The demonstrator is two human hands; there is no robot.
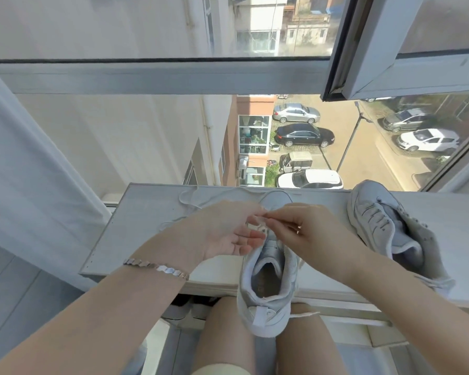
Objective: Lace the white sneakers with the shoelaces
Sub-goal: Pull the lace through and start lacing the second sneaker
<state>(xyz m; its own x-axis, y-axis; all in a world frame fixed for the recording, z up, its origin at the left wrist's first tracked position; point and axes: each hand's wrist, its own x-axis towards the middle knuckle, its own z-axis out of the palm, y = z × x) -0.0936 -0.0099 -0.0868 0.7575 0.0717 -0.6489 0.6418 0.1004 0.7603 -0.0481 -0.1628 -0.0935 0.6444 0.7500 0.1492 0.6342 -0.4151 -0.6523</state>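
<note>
A white sneaker (pixel 266 290) stands on the white windowsill (pixel 136 239), toe toward the glass, heel hanging over the front edge above my knees. My left hand (pixel 228 231) is palm-up over its eyelets, thumb and forefinger pinching the white shoelace (pixel 184 198), which loops away to the left across the sill. My right hand (pixel 306 228) comes in from the right and pinches the same lace at the tip, fingertips meeting the left hand's. A second white sneaker (pixel 385 226) lies tilted on the sill to the right, laces in its eyelets.
The sill runs under a large window; an open sash (pixel 363 63) juts in at the upper right. A white curtain (pixel 25 171) hangs at the left. My bare knees are below the sill edge. Dark shoes sit on the floor under the sill.
</note>
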